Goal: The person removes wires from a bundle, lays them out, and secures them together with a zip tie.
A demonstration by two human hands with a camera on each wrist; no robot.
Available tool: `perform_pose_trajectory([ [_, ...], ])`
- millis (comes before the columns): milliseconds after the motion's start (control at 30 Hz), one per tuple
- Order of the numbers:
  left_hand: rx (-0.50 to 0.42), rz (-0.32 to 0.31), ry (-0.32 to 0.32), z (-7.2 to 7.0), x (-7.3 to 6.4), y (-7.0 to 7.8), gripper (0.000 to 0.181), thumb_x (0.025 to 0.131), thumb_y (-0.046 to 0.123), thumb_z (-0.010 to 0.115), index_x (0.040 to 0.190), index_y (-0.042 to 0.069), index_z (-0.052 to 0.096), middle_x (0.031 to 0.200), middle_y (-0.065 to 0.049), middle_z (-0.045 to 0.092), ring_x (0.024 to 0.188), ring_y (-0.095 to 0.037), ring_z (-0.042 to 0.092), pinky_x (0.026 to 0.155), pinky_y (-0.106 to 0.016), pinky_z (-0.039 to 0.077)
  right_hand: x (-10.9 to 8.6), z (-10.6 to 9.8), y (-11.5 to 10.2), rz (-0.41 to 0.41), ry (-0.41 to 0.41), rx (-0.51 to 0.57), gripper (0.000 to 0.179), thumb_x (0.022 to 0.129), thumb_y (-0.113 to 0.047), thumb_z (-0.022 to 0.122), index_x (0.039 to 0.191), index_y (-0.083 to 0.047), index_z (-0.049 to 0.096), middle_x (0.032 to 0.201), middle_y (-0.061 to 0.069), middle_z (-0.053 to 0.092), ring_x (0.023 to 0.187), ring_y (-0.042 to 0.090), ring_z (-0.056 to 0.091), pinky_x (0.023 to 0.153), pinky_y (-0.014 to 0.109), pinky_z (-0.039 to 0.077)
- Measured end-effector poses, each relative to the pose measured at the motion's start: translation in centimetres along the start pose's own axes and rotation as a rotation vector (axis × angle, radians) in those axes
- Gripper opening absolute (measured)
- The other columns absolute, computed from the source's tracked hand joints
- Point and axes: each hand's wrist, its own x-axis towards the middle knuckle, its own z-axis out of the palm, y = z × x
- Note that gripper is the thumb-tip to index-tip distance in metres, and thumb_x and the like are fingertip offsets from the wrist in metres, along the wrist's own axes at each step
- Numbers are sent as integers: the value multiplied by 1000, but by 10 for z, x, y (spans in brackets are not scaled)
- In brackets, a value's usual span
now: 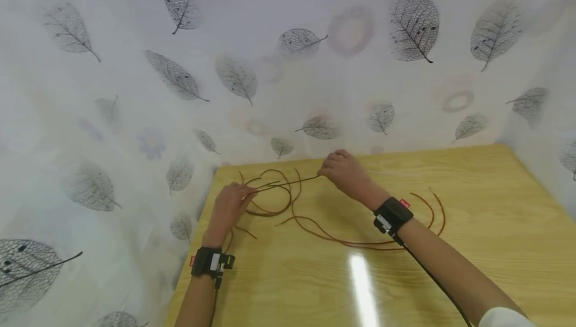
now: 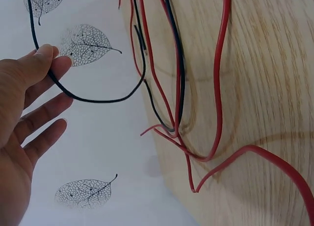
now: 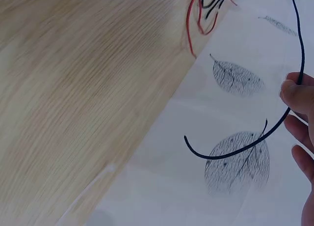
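A thin black wire [image 1: 302, 180] stretches between the two hands near the far left of the table. My left hand [image 1: 228, 207] pinches it between thumb and index finger, the other fingers loosely bent in the left wrist view. From that pinch the black wire [image 2: 104, 101] curves down and back up toward the table edge. My right hand [image 1: 348, 174] pinches the wire farther right, above the back edge. Past its fingers, a free end of the wire [image 3: 235, 153] hangs in a curve in the right wrist view.
Several red wires [image 1: 355, 243] lie in loose loops on the wooden table [image 1: 292, 277], some running under the right forearm. Other black wire [image 2: 182, 78] lies among the red ones at the left. A leaf-patterned sheet [image 1: 270, 102] stands behind the table and along its left side.
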Motion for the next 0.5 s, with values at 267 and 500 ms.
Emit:
perform_pose_trajectory([
  [267,-23,46,-29,7,-5,9,15,90,12,80,104,10,80,97,-1,77,84,-22,65,78,-42,53,-57,-30,15,64,-49,-2,27,79,6,83,100,-11,80,94,5,75,93,24,69,101,42,50],
  [500,-23,150,-25,15,10,25,15,90,15,81,105,15,80,97,3,77,88,-18,65,82,-39,53,-114,-62,37,72,-9,4,35,69,13,86,98,-6,78,90,7,74,89,26,69,99,45,51],
])
